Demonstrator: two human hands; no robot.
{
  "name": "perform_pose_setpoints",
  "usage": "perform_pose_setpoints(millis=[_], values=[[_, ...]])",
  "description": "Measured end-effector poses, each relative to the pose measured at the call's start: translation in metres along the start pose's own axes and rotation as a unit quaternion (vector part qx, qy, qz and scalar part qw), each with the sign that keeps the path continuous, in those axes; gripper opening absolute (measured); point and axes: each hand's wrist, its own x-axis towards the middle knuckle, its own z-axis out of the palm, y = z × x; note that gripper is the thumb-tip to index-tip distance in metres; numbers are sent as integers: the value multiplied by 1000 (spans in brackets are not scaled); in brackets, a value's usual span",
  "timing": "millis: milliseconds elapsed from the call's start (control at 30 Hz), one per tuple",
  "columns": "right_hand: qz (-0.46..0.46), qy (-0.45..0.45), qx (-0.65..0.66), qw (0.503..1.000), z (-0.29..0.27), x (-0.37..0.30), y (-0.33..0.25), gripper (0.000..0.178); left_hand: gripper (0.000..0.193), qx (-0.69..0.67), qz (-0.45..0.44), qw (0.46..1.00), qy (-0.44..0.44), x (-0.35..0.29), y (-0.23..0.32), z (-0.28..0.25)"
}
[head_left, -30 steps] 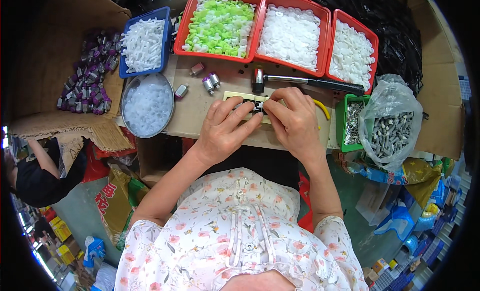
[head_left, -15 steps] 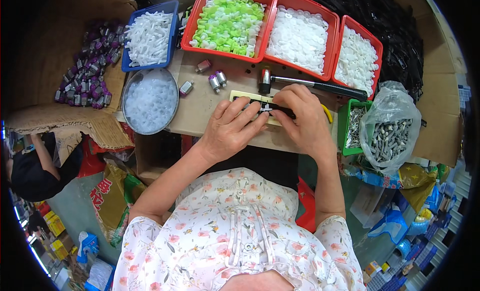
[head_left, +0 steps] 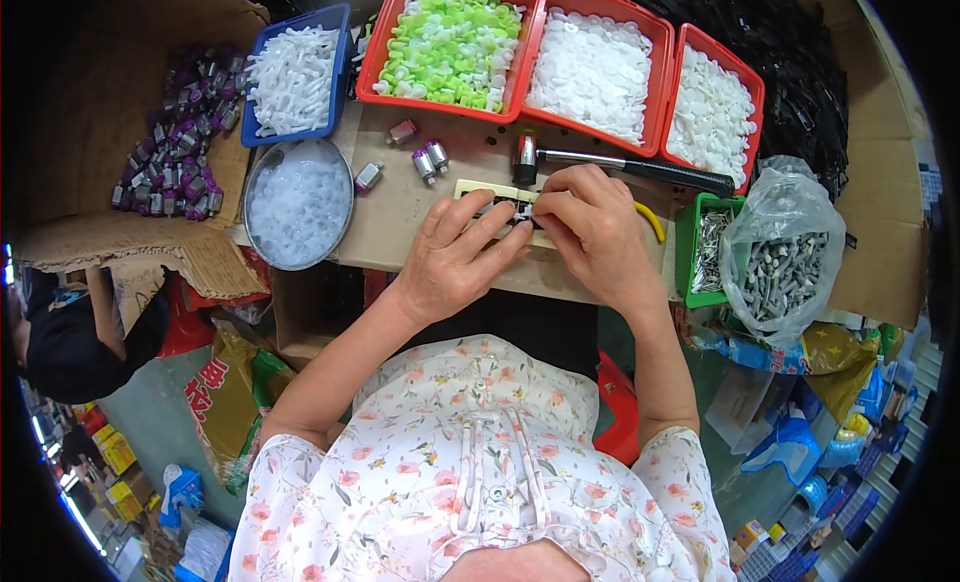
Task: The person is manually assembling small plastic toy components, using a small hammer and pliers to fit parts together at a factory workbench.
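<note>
My left hand (head_left: 456,259) and my right hand (head_left: 594,233) meet over a pale yellow flat strip (head_left: 482,190) lying on the brown worktop (head_left: 400,222). Fingertips of both hands pinch a small dark part on the strip between them. What exactly the part is stays hidden under the fingers. A hammer (head_left: 620,166) with a black handle lies just beyond my right hand. A few small silver and purple motors (head_left: 430,162) stand loose near the strip.
Red trays hold green pieces (head_left: 450,42) and white pieces (head_left: 595,72) (head_left: 712,112). A blue tray (head_left: 295,77) and a round metal bowl (head_left: 298,204) hold white parts. Purple motors (head_left: 175,147) pile at left. A green bin (head_left: 708,250) and plastic bag (head_left: 785,262) hold metal pins.
Both hands stay on the strip with only small finger shifts. The view has tilted slightly, so everything sits a little higher and further right in frame.
</note>
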Motion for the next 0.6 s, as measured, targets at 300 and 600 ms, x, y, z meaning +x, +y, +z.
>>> perform_pose_setpoints(millis=[300,600], values=[[24,-11,60,998,0,0,0,16,33,2,8,1000,8,0,0,1],[97,3,111,989,0,2,-7,20,33,-3,7,1000,7,-2,0,2]])
